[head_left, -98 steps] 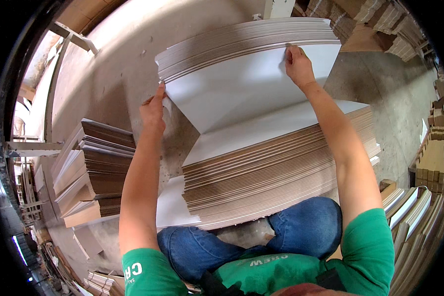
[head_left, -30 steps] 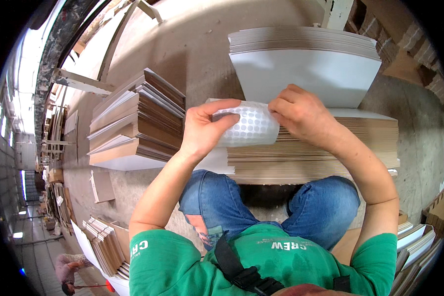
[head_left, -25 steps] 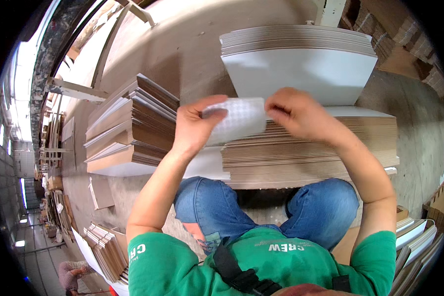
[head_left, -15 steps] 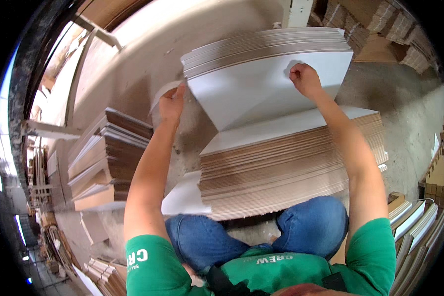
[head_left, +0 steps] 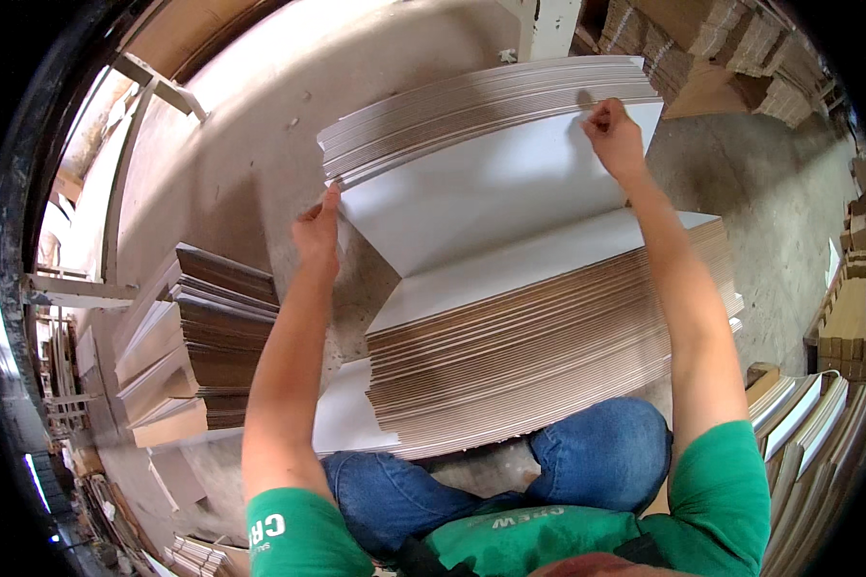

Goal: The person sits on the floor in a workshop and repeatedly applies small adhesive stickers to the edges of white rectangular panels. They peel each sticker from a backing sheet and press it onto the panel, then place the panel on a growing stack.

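Note:
In front of me leans a stack of folded cardboard sheets, its front white face toward me. My left hand is closed at that sheet's upper left corner, thumb on the edge. Close to the same sheet's upper edge, toward its right, is my right hand, fingers curled together; whether they grip the edge is hidden. The white face folds at the bottom into a flap lying on a thick lower stack of brown-edged cardboard, just before my knees.
Another pile of folded cardboard stands on the floor at the left. A white post rises behind the leaning stack. Bundled cardboard sits at the far right, and upright boards stand at the near right.
My left thumb has come onto the white sheet's upper left corner. My right hand has moved up the white face to near its top edge. The whole view has shifted slightly.

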Action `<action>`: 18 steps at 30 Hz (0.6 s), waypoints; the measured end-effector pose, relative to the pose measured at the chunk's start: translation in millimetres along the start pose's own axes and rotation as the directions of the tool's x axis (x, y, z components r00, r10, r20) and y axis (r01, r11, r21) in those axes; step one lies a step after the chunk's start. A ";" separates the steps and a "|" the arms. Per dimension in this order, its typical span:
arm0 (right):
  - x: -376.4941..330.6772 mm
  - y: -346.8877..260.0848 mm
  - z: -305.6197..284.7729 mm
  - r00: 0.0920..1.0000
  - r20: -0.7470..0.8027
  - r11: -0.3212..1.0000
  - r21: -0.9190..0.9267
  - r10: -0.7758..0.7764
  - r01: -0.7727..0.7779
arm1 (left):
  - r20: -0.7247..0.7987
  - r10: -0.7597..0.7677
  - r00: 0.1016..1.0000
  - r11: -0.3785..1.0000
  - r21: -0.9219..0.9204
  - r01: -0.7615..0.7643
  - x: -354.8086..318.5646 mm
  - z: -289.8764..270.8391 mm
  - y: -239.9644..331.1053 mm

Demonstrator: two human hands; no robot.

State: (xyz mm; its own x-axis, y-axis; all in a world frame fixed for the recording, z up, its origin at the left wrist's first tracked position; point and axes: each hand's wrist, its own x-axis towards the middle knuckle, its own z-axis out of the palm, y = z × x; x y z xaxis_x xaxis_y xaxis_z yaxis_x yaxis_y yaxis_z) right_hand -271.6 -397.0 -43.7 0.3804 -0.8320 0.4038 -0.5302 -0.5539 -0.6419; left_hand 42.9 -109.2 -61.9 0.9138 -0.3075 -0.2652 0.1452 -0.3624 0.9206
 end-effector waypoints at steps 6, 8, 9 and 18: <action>0.0 -15.0 -15.0 0.972 0.226 0.997 0.035 -0.069 0.062 | 0.229 -0.049 0.972 0.995 0.097 0.027 -8.4 -21.9 21.0; -0.9 -15.0 -6.6 0.943 0.318 0.980 -0.136 -0.095 0.145 | 0.138 -0.030 0.990 0.993 0.118 0.014 -5.8 -9.3 25.3; 0.7 -15.6 -3.0 0.943 0.311 0.973 -0.154 -0.119 0.173 | 0.091 -0.027 0.995 0.991 0.130 0.015 -4.0 -3.4 23.6; -41.9 -21.1 -1.9 0.660 0.729 0.909 -0.129 -0.184 0.396 | 0.029 0.018 0.999 1.000 0.000 -0.018 -7.5 7.4 15.4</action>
State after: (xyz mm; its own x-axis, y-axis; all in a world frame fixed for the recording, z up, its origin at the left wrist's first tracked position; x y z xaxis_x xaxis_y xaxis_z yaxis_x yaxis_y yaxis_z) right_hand -277.8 -350.5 -45.8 0.9006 -0.4250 -0.0908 -0.4292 -0.8370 -0.3394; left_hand 35.4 -119.0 -47.9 0.9048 -0.3399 -0.2566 0.1286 -0.3565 0.9254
